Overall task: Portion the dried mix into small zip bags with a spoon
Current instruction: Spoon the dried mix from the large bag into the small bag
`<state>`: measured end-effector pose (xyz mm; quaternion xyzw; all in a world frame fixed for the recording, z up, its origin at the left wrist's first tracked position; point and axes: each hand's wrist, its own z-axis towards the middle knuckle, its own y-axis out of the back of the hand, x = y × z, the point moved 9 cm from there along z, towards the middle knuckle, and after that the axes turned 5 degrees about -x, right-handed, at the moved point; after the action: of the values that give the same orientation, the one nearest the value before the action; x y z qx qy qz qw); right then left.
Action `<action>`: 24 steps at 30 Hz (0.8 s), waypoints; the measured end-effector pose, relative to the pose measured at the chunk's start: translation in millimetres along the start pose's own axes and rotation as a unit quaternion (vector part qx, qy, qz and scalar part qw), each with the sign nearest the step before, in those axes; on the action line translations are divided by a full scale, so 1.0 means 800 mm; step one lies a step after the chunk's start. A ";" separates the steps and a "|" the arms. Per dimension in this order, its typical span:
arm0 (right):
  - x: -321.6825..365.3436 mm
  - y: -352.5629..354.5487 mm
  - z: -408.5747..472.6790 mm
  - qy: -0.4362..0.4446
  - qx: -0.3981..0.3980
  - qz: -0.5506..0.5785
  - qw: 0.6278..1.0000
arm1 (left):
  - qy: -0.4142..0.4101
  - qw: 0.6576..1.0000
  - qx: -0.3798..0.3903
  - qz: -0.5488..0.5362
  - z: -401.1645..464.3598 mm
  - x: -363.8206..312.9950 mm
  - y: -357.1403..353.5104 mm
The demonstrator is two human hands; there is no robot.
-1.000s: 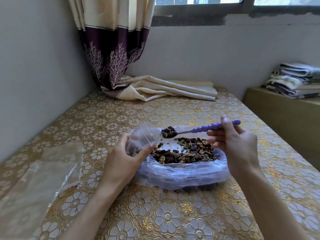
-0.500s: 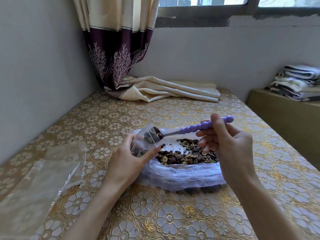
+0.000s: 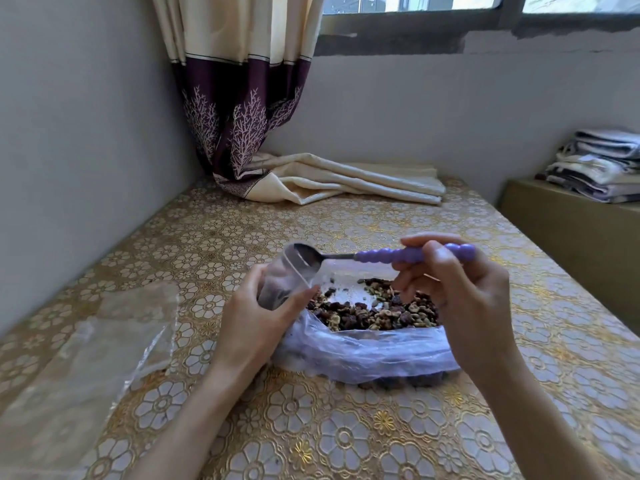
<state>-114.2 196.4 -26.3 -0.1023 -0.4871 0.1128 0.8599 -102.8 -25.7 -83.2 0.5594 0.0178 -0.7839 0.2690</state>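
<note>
My left hand [image 3: 254, 322] grips a small clear zip bag [image 3: 282, 282] held upright, mouth toward the right, with dark dried mix in its bottom. My right hand [image 3: 460, 299] pinches the purple beaded handle of a spoon [image 3: 391, 255]. The spoon's metal bowl sits tipped inside the small bag's mouth and looks empty. Below both hands lies a large clear plastic bag [image 3: 367, 351] on the table, open on top, with brown and green dried mix [image 3: 377, 311] in it.
A gold floral tablecloth [image 3: 311, 438] covers the table. A stack of flat clear bags [image 3: 79, 362] lies at the left. Folded cream curtain cloth [image 3: 346, 181] rests at the far edge by the wall. A low cabinet with folded towels [image 3: 602, 168] stands at right.
The loaded spoon moved left into the small bag's mouth and emptied; the mix now lies in the small bag. My left hand raised the bag slightly.
</note>
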 end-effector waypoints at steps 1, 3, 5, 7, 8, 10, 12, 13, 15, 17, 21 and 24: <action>0.000 0.009 0.003 -0.003 -0.024 0.017 1.000 | 0.002 1.000 -0.007 -0.011 0.000 0.000 0.002; -0.005 0.029 0.009 -0.019 -0.076 0.050 0.996 | 0.007 0.999 -0.028 -0.033 0.001 -0.002 0.008; -0.020 0.050 0.013 -0.059 -0.129 0.067 0.988 | 0.007 0.998 -0.051 -0.043 0.002 -0.004 0.016; -0.036 0.066 0.015 -0.098 -0.161 0.046 0.981 | 0.011 0.996 -0.074 -0.045 0.003 -0.005 0.025; -0.039 0.071 0.016 -0.099 -0.166 0.004 0.981 | 0.013 0.995 -0.085 -0.045 0.004 -0.006 0.029; -0.034 0.076 0.017 -0.059 -0.156 -0.117 0.979 | 0.011 0.994 -0.101 -0.048 0.005 -0.008 0.037; -0.028 0.072 0.018 -0.025 -0.139 -0.193 0.971 | 0.009 0.992 -0.114 -0.053 0.006 -0.009 0.044; -0.029 0.071 0.018 -0.025 -0.131 -0.204 0.970 | 0.008 0.991 -0.123 -0.054 0.006 -0.009 0.048; -0.031 0.070 0.018 -0.036 -0.123 -0.220 0.967 | 0.004 0.988 -0.145 -0.060 0.008 -0.009 0.057; -0.032 0.070 0.019 -0.041 -0.111 -0.249 0.961 | -0.002 0.986 -0.156 -0.064 0.009 -0.010 0.062; -0.028 0.073 0.022 -0.043 -0.113 -0.248 0.961 | -0.005 0.984 -0.160 -0.075 0.009 -0.012 0.069; -0.032 0.071 0.023 -0.060 -0.100 -0.235 0.965 | -0.005 0.987 -0.145 -0.076 0.011 -0.011 0.067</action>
<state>-147.8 244.5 -54.2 -0.0639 -0.5568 -0.1359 0.8169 -84.4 -70.5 -57.4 0.5079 0.1723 -0.7938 0.2867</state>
